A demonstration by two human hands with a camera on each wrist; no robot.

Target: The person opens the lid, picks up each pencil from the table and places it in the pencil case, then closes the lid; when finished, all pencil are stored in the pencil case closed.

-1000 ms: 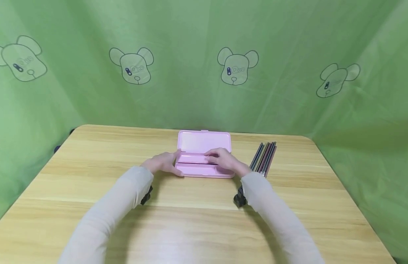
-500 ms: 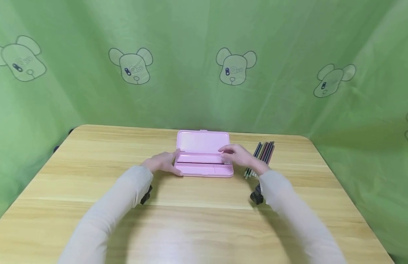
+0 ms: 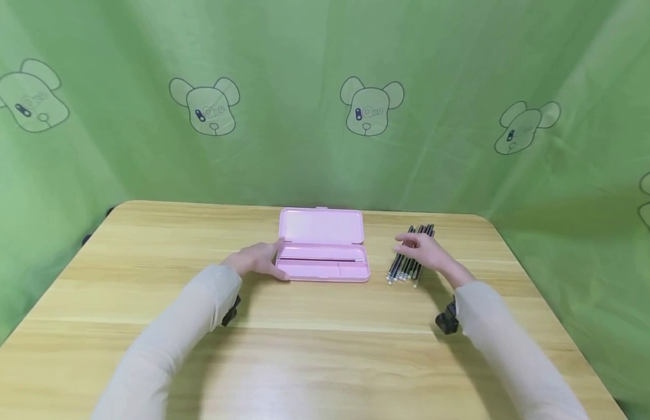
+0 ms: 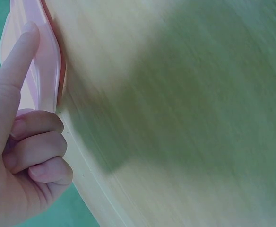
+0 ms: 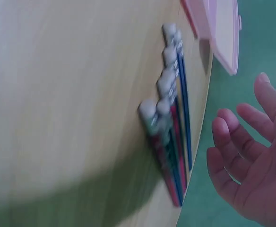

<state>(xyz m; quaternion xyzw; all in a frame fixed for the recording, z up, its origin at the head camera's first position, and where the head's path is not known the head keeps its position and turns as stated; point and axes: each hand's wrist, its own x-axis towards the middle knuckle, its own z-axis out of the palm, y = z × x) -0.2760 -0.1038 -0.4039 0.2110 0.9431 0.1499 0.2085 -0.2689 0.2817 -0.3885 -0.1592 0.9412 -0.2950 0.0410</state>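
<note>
I see the left hand (image 3: 257, 258) gripping the left end of the pink pencil case (image 3: 314, 269) on the counter (image 3: 314, 350), thumb at its front corner, three fingers curled in. One eraser-tipped pencil (image 3: 320, 259) lies lengthwise inside the case. On my right, the right hand (image 3: 427, 249) hangs above the pile of pencils (image 3: 404, 268), thumb and loosely bent fingers apart, nothing between them
</note>
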